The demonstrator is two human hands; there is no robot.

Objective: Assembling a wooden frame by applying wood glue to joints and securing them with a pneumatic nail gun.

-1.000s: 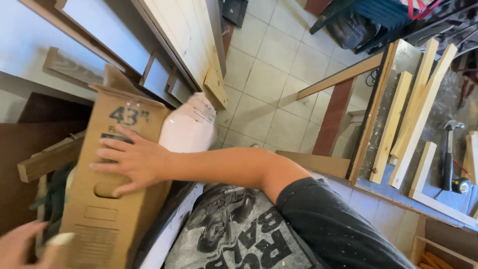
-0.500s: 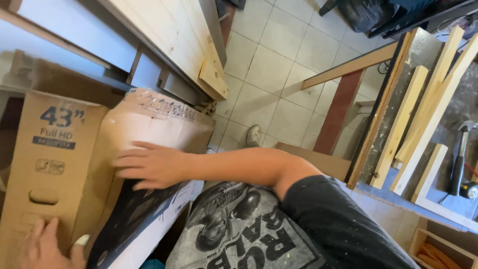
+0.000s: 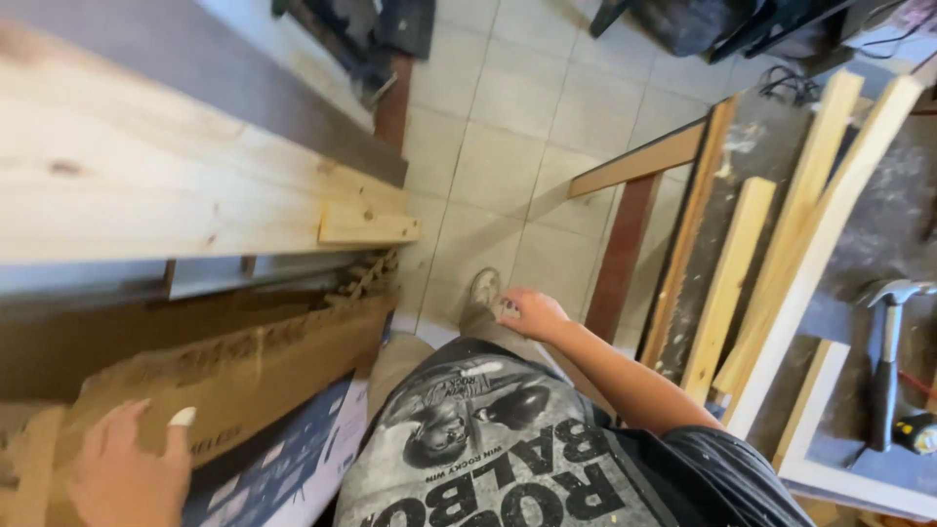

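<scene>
A large flat brown cardboard box leans at the lower left, under a stack of pale wooden planks. My left hand lies flat on the box's near top edge, one fingertip wrapped in white, fingers spread and not clasping it. My right hand hangs free over the tiled floor, beside my shoe, holding nothing and clear of the box. My grey printed shirt fills the bottom middle.
A workbench on the right carries several wooden strips, a hammer and a tape measure. A red-brown bench leg stands close to my right hand. Dark bags lie on the far floor.
My right hand has come off the face of the cardboard box and swung back to my side. The view has turned, so the box now sits lower left with my left hand still on it.
</scene>
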